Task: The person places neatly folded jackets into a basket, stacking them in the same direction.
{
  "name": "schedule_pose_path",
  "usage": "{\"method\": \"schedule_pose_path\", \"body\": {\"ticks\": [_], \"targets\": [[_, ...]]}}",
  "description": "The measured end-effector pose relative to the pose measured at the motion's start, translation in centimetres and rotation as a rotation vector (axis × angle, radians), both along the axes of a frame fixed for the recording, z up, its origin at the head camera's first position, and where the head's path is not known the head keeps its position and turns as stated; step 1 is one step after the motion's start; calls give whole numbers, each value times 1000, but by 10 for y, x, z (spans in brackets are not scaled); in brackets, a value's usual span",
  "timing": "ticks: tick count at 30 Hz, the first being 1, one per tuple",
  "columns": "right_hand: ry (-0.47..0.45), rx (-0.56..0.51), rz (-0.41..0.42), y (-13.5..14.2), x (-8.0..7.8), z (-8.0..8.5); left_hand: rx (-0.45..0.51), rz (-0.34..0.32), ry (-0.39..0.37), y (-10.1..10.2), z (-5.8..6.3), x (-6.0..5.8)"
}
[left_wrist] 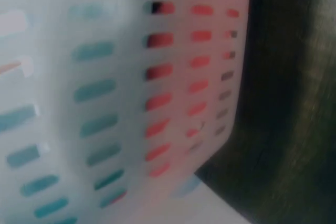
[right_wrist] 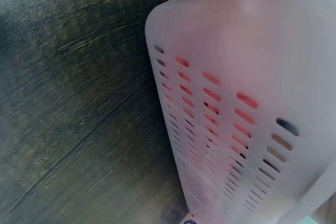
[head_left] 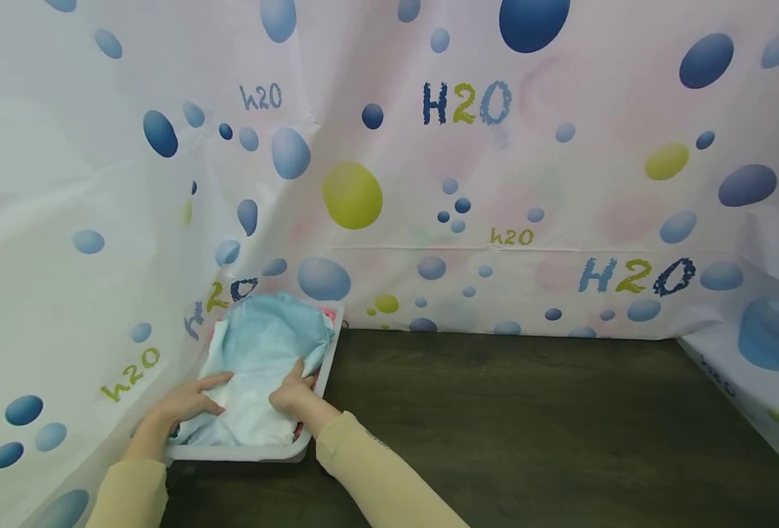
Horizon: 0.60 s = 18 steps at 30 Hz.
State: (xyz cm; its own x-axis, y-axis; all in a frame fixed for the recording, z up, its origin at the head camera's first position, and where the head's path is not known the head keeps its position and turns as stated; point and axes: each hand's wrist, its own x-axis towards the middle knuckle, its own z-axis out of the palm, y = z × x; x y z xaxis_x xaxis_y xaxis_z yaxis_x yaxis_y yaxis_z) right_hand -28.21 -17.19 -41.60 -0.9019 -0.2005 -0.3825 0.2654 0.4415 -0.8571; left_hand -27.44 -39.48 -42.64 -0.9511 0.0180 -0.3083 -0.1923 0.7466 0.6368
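Note:
A pale blue and white piece of clothing or cloth [head_left: 267,367] lies spread over the contents of a white plastic basket [head_left: 238,453]. My left hand [head_left: 188,402] rests on the cloth's left edge with fingers spread. At the right edge of the cloth, close to the basket's side, my right hand [head_left: 293,392] presses on it; some of its fingers are hidden. Both wrist views show the slotted basket wall [left_wrist: 131,98] from outside, with red and teal material behind the slots. The slotted side [right_wrist: 215,124] fills the right wrist view's right half.
The basket stands on a dark wood-grain table [head_left: 528,411], at its left end. A white sheet with blue and green dots [head_left: 442,161] forms the back and both sides, and hangs close beside the basket's left.

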Motion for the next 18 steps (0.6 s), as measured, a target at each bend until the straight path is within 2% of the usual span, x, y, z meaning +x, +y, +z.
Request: {"method": "schedule_pose_path", "body": {"ticks": [9, 15, 18], "targets": [[-30, -78, 4, 1, 0, -4, 6, -19, 13, 5, -8, -1], [-28, -231, -17, 9, -1, -4, 36, 27, 10, 10, -3, 3], [-45, -297, -17, 14, -1, -3, 35, 28, 26, 14, 1, 4]]}}
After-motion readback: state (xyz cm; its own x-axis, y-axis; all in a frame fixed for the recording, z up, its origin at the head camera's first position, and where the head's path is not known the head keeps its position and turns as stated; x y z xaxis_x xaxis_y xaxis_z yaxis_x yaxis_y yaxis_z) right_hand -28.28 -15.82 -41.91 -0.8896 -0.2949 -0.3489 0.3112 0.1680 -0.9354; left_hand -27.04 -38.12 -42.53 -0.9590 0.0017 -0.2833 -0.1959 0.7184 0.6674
